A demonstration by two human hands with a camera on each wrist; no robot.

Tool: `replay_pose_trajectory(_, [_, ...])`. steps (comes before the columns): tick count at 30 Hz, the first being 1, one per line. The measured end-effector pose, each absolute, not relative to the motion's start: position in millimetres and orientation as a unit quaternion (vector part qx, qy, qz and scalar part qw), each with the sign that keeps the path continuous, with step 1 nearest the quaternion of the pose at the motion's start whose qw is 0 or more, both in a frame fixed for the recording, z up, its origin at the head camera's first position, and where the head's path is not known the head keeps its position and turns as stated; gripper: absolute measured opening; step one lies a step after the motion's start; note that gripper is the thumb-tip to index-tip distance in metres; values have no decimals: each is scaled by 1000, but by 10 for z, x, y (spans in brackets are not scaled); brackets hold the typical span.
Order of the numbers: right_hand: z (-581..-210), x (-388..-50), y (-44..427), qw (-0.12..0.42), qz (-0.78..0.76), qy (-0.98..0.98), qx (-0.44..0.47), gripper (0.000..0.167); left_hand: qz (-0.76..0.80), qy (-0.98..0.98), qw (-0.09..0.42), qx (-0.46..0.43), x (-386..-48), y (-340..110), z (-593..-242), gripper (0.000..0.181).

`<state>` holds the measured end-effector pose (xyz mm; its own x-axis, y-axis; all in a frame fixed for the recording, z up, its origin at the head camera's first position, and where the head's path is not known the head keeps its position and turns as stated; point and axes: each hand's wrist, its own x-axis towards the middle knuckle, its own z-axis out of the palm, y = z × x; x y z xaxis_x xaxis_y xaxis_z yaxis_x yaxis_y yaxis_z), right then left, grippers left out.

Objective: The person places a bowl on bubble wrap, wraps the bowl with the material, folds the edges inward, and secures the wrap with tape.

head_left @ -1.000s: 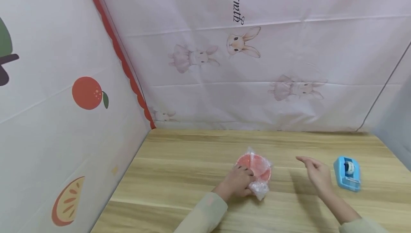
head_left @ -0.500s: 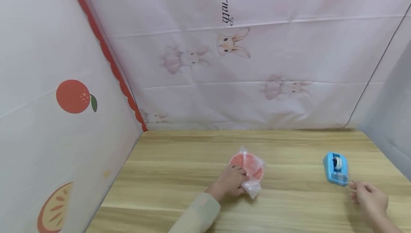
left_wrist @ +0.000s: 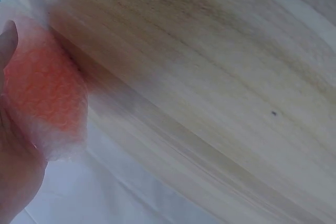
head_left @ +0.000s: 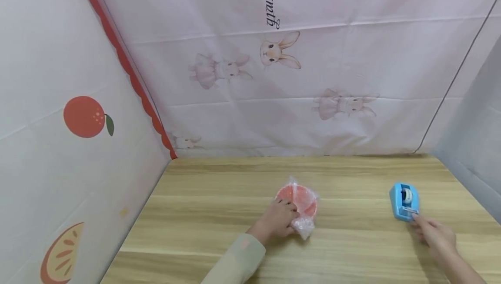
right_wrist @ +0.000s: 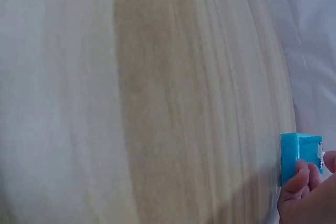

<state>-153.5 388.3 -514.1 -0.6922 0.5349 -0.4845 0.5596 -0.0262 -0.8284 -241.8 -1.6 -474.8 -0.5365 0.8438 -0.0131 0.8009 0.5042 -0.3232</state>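
Observation:
A round pink-red bowl-like thing in bubble wrap (head_left: 303,203) rests on the table, the loose wrap bunched at its near side. My left hand (head_left: 277,221) grips its left near edge, fingers over the top. In the left wrist view the bubble-wrapped thing (left_wrist: 47,87) shows beside the thumb. To the right stands a blue tape dispenser (head_left: 398,208) with a white-cored roll. My right hand (head_left: 436,234) is at its front end, thumb and fingertips pinching at the cutter where the tape end lies. The right wrist view shows the dispenser (right_wrist: 294,156) partly behind the curled fingers.
The wood-grain table (head_left: 219,184) runs back to a white cloth wall (head_left: 242,118) with rabbit prints. A fruit-printed cloth (head_left: 117,158) bounds the left side, and a pale cloth (head_left: 473,145) the right.
My right hand has moved from between the two things to the dispenser's front and now pinches at the cutter. The left hand keeps its hold. The head view has shifted slightly right.

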Motion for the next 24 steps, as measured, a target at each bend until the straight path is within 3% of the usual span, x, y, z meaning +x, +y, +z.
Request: replay_pose_trajectory(24, [-4995, -1607, 3784, 2, -626, 669, 400, 27, 134, -865, 73, -478, -2426, -28, -4766, 41])
